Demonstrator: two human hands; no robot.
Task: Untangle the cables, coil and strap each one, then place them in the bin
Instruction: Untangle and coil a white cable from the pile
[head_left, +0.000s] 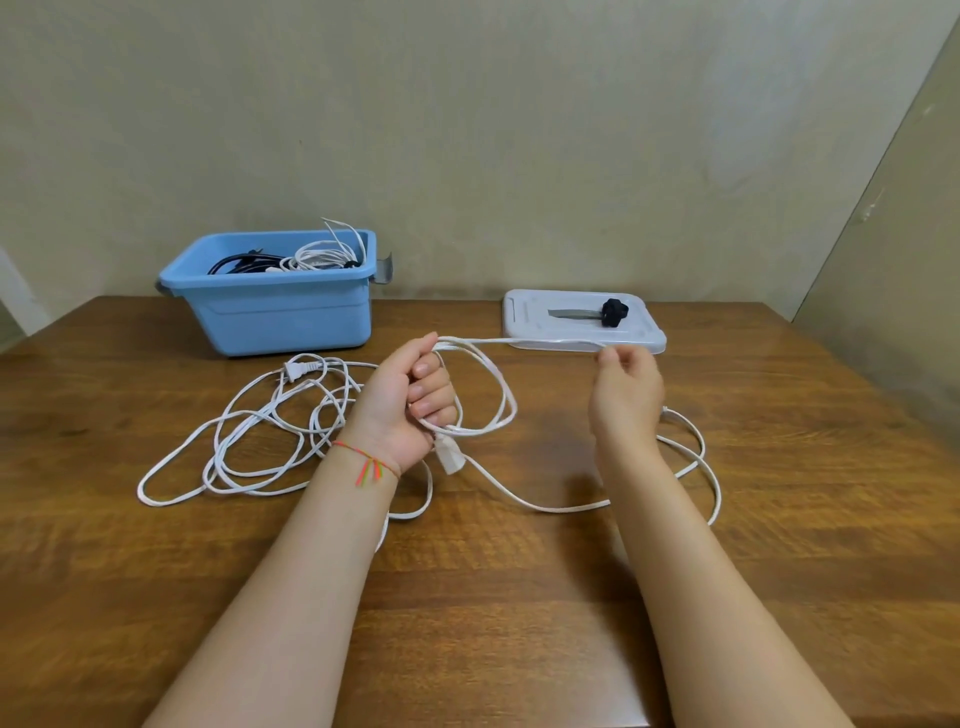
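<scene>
My left hand (410, 400) is closed in a fist around a few loops of the long white flat power cable (498, 384), held above the brown wooden table (519, 597). The cable's white connector end (449, 457) hangs just below that fist. From the top of my fist a straight stretch of the same cable runs across to my right hand (626, 387), where my thumb and fingertips (608, 357) are pinched together on it. The rest of the cable lies loose on the table: a sprawl of loops to my left, with the white two-pin plug (297, 371) lying at its far side, and a wider curve passing beneath my right wrist.

The blue plastic bin (280, 312) sits at the far left of the table, with coiled black and white cables (291, 258) inside it. To its right lies the pale grey bin lid (524, 317), flat, with a small black strap roll (614, 312) resting on top.

A red-and-green thread bracelet (366, 464) circles my left wrist.
</scene>
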